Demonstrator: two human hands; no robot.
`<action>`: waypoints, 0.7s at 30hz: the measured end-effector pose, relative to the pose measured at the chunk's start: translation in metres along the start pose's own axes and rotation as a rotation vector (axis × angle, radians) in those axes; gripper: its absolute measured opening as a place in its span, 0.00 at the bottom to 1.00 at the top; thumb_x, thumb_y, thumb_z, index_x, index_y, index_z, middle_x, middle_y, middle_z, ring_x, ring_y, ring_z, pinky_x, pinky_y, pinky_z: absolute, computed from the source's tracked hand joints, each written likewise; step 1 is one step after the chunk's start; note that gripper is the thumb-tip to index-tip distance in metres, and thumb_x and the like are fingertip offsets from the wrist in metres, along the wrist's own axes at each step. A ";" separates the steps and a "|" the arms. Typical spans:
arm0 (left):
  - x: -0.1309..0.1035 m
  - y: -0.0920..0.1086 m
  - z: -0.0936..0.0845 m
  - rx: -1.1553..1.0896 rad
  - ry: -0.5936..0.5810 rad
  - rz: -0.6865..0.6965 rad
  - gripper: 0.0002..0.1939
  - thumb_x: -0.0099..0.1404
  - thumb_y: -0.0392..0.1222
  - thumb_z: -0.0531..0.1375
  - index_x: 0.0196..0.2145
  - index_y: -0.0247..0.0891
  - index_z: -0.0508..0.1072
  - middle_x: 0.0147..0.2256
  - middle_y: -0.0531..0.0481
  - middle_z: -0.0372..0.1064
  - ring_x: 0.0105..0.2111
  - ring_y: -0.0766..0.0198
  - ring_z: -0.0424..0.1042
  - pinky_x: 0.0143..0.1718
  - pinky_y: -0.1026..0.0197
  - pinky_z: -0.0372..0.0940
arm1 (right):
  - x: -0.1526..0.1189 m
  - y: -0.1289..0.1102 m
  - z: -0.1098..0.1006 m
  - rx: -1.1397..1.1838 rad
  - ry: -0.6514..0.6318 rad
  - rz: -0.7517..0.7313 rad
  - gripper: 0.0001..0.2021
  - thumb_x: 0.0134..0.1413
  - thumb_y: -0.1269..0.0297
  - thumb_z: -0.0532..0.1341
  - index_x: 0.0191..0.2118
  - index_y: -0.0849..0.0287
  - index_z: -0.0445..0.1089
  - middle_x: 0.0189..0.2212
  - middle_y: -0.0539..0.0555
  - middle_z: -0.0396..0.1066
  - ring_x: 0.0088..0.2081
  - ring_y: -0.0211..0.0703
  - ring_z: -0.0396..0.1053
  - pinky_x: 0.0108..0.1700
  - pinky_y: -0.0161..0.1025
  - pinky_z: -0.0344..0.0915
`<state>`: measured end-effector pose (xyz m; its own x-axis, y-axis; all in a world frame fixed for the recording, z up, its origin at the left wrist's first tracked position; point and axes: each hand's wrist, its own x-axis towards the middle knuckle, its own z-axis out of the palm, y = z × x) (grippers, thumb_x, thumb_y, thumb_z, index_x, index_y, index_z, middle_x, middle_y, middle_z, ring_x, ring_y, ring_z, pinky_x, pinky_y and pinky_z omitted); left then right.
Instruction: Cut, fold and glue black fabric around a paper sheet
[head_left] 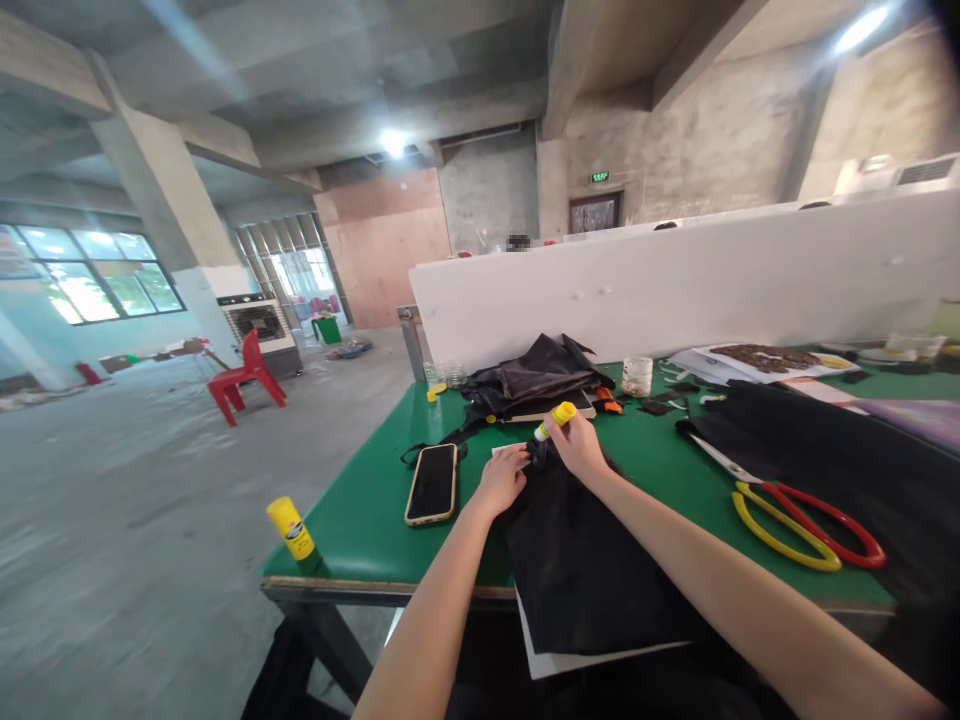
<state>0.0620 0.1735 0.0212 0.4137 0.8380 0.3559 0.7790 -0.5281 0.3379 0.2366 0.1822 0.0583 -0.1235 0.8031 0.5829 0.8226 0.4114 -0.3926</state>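
Observation:
My right hand (579, 447) is closed around a yellow glue stick (561, 415), its white end tilted down toward the far edge of a black cloth (592, 570). Just left of it, my left hand (506, 480) presses its fingers on the folded corner of that cloth. Beneath the cloth lies a white board (534, 655), showing along the near side and at the far left corner. The board overhangs the table's front edge. My left fingertips are partly hidden by the cloth, so I cannot tell whether they pinch it or only rest on it.
A phone (433, 485) lies left of my hands. Another glue stick (291, 528) stands at the table's left corner. Scissors (795, 520) with red and yellow handles lie to the right, by more black cloth (847, 440). Behind are a dark cloth pile (540, 375) and a jar (637, 377).

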 end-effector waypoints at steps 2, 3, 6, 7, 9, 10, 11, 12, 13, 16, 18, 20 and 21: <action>0.000 -0.001 0.001 -0.001 0.000 -0.006 0.21 0.57 0.30 0.52 0.49 0.39 0.66 0.54 0.47 0.61 0.55 0.58 0.58 0.56 0.53 0.54 | -0.002 -0.004 0.005 0.034 -0.063 -0.060 0.14 0.60 0.56 0.47 0.35 0.59 0.63 0.29 0.53 0.69 0.30 0.39 0.67 0.31 0.32 0.58; 0.001 -0.002 0.002 -0.004 -0.002 -0.010 0.21 0.56 0.30 0.53 0.49 0.39 0.66 0.54 0.47 0.61 0.55 0.58 0.58 0.55 0.53 0.55 | -0.002 -0.005 0.007 0.046 -0.101 -0.089 0.12 0.58 0.55 0.50 0.33 0.58 0.63 0.28 0.52 0.69 0.29 0.39 0.67 0.30 0.32 0.58; 0.001 -0.002 0.002 -0.013 -0.011 -0.010 0.21 0.57 0.31 0.52 0.49 0.39 0.67 0.55 0.48 0.61 0.55 0.58 0.57 0.56 0.54 0.54 | -0.002 -0.002 0.014 0.050 -0.164 -0.108 0.10 0.53 0.57 0.57 0.32 0.58 0.63 0.29 0.52 0.70 0.29 0.39 0.67 0.30 0.32 0.57; 0.001 -0.002 0.001 -0.016 -0.013 -0.009 0.21 0.57 0.31 0.52 0.49 0.39 0.67 0.55 0.48 0.60 0.55 0.58 0.57 0.56 0.54 0.54 | -0.001 0.000 0.015 0.045 -0.162 -0.094 0.09 0.53 0.57 0.57 0.32 0.58 0.63 0.30 0.52 0.70 0.29 0.40 0.67 0.30 0.32 0.57; 0.001 -0.001 0.000 -0.017 -0.016 -0.006 0.21 0.57 0.31 0.51 0.49 0.39 0.67 0.55 0.49 0.60 0.55 0.59 0.57 0.57 0.54 0.54 | 0.001 0.005 0.013 0.030 -0.137 -0.056 0.10 0.53 0.57 0.57 0.33 0.58 0.63 0.31 0.54 0.70 0.30 0.41 0.67 0.30 0.33 0.56; 0.001 -0.001 0.000 -0.017 -0.016 -0.006 0.21 0.58 0.31 0.51 0.49 0.39 0.67 0.55 0.48 0.60 0.56 0.59 0.56 0.57 0.55 0.53 | 0.002 0.008 0.012 0.023 -0.115 -0.035 0.10 0.53 0.57 0.57 0.34 0.58 0.63 0.32 0.55 0.70 0.31 0.42 0.68 0.31 0.33 0.56; 0.000 0.000 -0.001 -0.016 -0.016 -0.006 0.21 0.58 0.31 0.52 0.49 0.39 0.67 0.55 0.48 0.60 0.56 0.59 0.56 0.57 0.55 0.53 | 0.002 0.009 0.010 0.019 -0.087 -0.013 0.10 0.54 0.56 0.56 0.34 0.59 0.63 0.33 0.55 0.70 0.32 0.43 0.68 0.31 0.34 0.56; 0.000 0.000 -0.001 -0.015 -0.016 -0.005 0.21 0.58 0.31 0.52 0.49 0.39 0.67 0.55 0.48 0.60 0.56 0.59 0.57 0.57 0.55 0.54 | 0.002 0.010 0.008 0.016 -0.055 0.008 0.11 0.56 0.56 0.54 0.35 0.59 0.63 0.33 0.56 0.69 0.33 0.44 0.68 0.32 0.35 0.57; 0.000 0.001 -0.001 -0.014 -0.015 -0.005 0.21 0.57 0.31 0.52 0.49 0.38 0.67 0.55 0.48 0.60 0.56 0.59 0.57 0.56 0.54 0.54 | 0.002 0.010 0.006 0.018 -0.023 0.025 0.12 0.58 0.56 0.51 0.36 0.59 0.63 0.33 0.57 0.69 0.34 0.45 0.68 0.33 0.35 0.57; 0.000 0.001 -0.001 -0.015 -0.009 -0.010 0.21 0.57 0.31 0.52 0.49 0.39 0.67 0.55 0.48 0.60 0.55 0.59 0.57 0.56 0.53 0.55 | 0.000 0.005 0.004 0.047 0.020 0.024 0.17 0.62 0.56 0.42 0.37 0.61 0.62 0.33 0.58 0.68 0.35 0.44 0.67 0.35 0.36 0.59; 0.000 0.000 0.000 -0.019 -0.008 -0.017 0.21 0.57 0.31 0.53 0.49 0.40 0.67 0.55 0.48 0.60 0.55 0.59 0.57 0.56 0.53 0.55 | -0.002 0.001 0.007 0.082 -0.031 -0.031 0.16 0.61 0.55 0.44 0.36 0.60 0.62 0.31 0.55 0.69 0.32 0.41 0.67 0.33 0.34 0.59; 0.001 -0.001 0.001 -0.024 -0.013 -0.021 0.21 0.57 0.30 0.53 0.49 0.40 0.67 0.54 0.48 0.61 0.55 0.58 0.57 0.56 0.52 0.54 | -0.003 -0.001 0.011 0.107 -0.108 -0.091 0.13 0.58 0.55 0.51 0.33 0.59 0.63 0.29 0.52 0.69 0.30 0.39 0.67 0.32 0.33 0.59; 0.001 -0.001 0.001 -0.026 -0.017 -0.022 0.21 0.56 0.30 0.53 0.49 0.40 0.67 0.54 0.48 0.61 0.55 0.58 0.57 0.56 0.52 0.54 | -0.003 -0.001 0.013 0.112 -0.139 -0.108 0.11 0.56 0.55 0.54 0.32 0.59 0.63 0.28 0.51 0.69 0.29 0.39 0.67 0.32 0.32 0.59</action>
<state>0.0622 0.1754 0.0202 0.4046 0.8518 0.3329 0.7757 -0.5124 0.3683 0.2289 0.1843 0.0478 -0.2896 0.7999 0.5256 0.7343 0.5379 -0.4141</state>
